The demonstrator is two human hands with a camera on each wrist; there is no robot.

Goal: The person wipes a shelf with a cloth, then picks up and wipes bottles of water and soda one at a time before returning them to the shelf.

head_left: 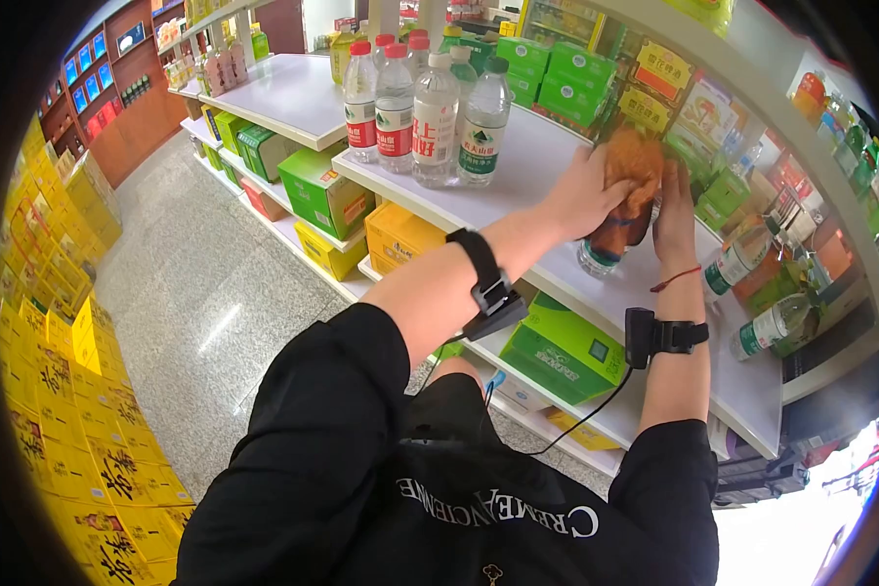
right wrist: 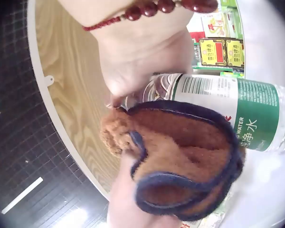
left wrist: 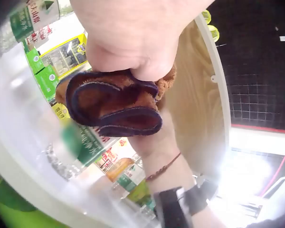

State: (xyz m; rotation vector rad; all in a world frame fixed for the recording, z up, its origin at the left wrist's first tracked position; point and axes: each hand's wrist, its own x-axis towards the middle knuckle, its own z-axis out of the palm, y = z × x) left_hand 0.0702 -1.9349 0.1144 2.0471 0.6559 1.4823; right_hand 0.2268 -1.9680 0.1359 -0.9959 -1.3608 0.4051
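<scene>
My left hand [head_left: 588,193] grips a bunched brown cloth [head_left: 637,161] with a dark blue edge, its folds hanging below the fingers in the left wrist view. Close behind the cloth is a clear water bottle [right wrist: 259,114] with a green and white label. My right hand [head_left: 676,220], with a red bracelet at its wrist, holds this bottle round its upper part in the right wrist view. From above, the cloth covers most of the bottle, leaving its base [head_left: 599,259] in sight over the white shelf [head_left: 547,195].
Several water bottles [head_left: 394,112] with red, white or green caps stand left on the shelf. More bottles [head_left: 742,256] line the right side. Green boxes [head_left: 568,347] fill the lower shelves, and yellow cartons [head_left: 98,439] are stacked across the aisle floor [head_left: 205,264].
</scene>
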